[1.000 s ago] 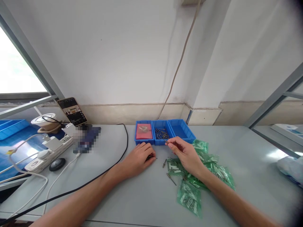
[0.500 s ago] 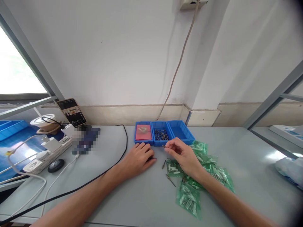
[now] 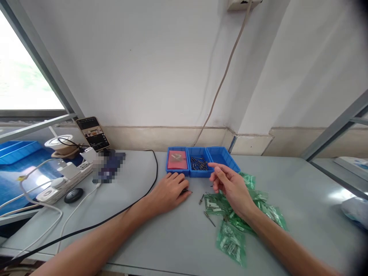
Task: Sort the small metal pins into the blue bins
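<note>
My left hand [image 3: 171,193] rests on the grey table in front of the blue bins, its fingers curled round small dark metal pieces whose tips show by the thumb. My right hand [image 3: 228,186] is raised just before the bins, index finger stretched towards the middle one and the other fingers loosely bent; a small dark piece shows below its fingertips. Dark metal pins [image 3: 199,163] lie in the middle blue bin [image 3: 198,174]. Two loose pins, one upper [image 3: 201,199] and one lower [image 3: 209,219], lie between my hands. Green bags of metal parts [image 3: 231,243] spread beneath and beside my right hand.
The left bin [image 3: 177,171] holds a red packet [image 3: 177,163]; the right bin [image 3: 222,156] shows a bare floor. A black cable [image 3: 156,168] curves past my left forearm. Further left are a phone [image 3: 93,134], a power strip [image 3: 70,184] and a black mouse [image 3: 74,195].
My right hand has gone from a pinch on a small pin to a stretched index finger and shifted slightly relative to the bins. The view has moved a little; my left hand stays in place.
</note>
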A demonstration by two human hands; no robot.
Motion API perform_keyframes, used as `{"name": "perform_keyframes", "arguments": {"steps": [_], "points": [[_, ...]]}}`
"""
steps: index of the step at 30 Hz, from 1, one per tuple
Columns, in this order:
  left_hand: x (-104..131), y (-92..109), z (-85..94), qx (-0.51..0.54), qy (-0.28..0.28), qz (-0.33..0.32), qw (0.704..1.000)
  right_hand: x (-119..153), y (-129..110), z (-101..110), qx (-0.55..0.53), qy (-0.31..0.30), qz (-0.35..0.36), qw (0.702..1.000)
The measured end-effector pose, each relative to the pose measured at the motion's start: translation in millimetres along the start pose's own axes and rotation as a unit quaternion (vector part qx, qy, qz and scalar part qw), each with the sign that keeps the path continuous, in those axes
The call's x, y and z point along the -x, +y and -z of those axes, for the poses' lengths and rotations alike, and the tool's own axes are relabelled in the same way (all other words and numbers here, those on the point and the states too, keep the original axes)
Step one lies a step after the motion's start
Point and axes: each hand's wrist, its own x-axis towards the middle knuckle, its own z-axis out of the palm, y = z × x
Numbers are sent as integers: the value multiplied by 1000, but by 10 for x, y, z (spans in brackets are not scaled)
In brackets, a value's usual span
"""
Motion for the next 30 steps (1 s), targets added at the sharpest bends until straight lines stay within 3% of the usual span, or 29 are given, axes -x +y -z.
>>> {"name": "perform_keyframes", "arguments": {"steps": [3,6,10,13,16,23,26,30], "points": [[4,-6,3,26,7,3,1000,14,22,-1,49,-6,40,998],[10,-11,11,57,8,13,998,34,73,2,199,-34,107,973],[17,-30,-3,92,1,25,995,86,90,24,400,-123,183,890],[19,-47,-29,108,2,26,994,143,15,66,496,-186,195,825],[20,-53,-53,124,8,26,992,182,-91,96,512,-248,171,804],[24,-35,-71,129,9,13,992,69,-192,42,564,-299,181,748],[24,-33,-70,129,12,16,991,18,-168,8,590,-292,215,721],[25,-44,-68,137,9,18,990,16,-53,-16,577,-243,249,739]]}}
